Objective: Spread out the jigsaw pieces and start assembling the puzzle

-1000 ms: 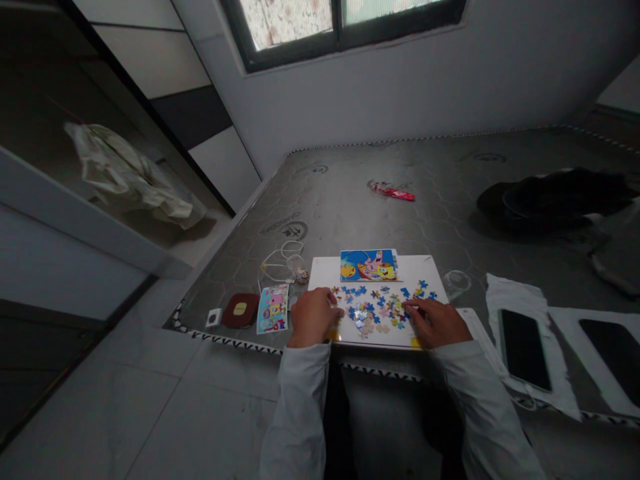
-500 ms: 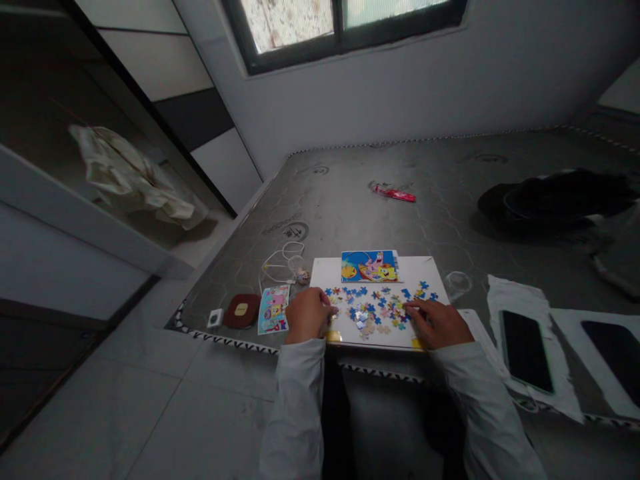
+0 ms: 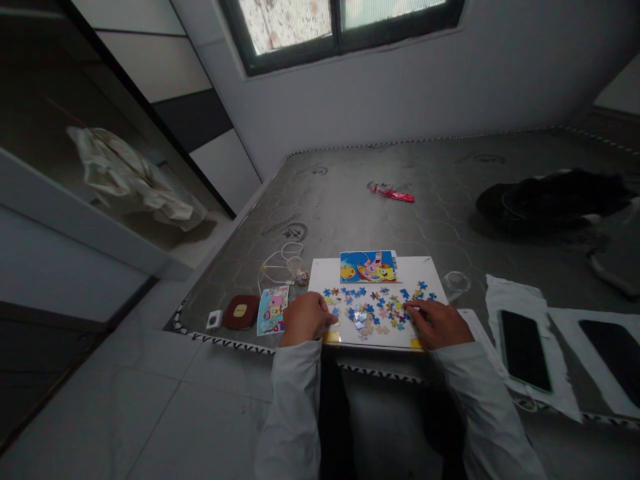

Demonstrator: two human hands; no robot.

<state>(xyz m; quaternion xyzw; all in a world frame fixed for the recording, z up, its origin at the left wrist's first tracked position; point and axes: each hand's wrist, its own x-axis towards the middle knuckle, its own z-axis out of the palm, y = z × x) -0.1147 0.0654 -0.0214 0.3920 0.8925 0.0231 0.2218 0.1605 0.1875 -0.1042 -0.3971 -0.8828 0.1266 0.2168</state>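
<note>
Head view. Looks down onto loose jigsaw pieces, blue, pink and yellow, scattered just below mid-frame on a white board. Lies flat at the near edge of a bare grey mattress.

Left hand curled loosely at the board's lower left corner, knuckles up, fingertips tucked under and hidden. Impossible to tell whether pinching a piece. Right hand flat at the right side of the scatter, fingers stretched out and held together, tips touching the outermost pieces. Cartoon reference picture at the board's upper edge.

Likely risk: pieces swept off the board and down to the floor, through a dragged cuff or a nudge so close to the mattress edge. Also easy to confuse similar blue pieces in such dim light.

Left of the board: a second cartoon card, a round brown case, a small white plug, a coiled white cable. Right of it: crumpled clear plastic, then a dark phone and a second phone, each on white paper. Farther up the frame: a red tube and, at upper right, a heap of dark clothing.

Pale tiled floor across the lower left, a crumpled cloth on a ledge at left, a dark-framed window top centre in a plain white wall.
</note>
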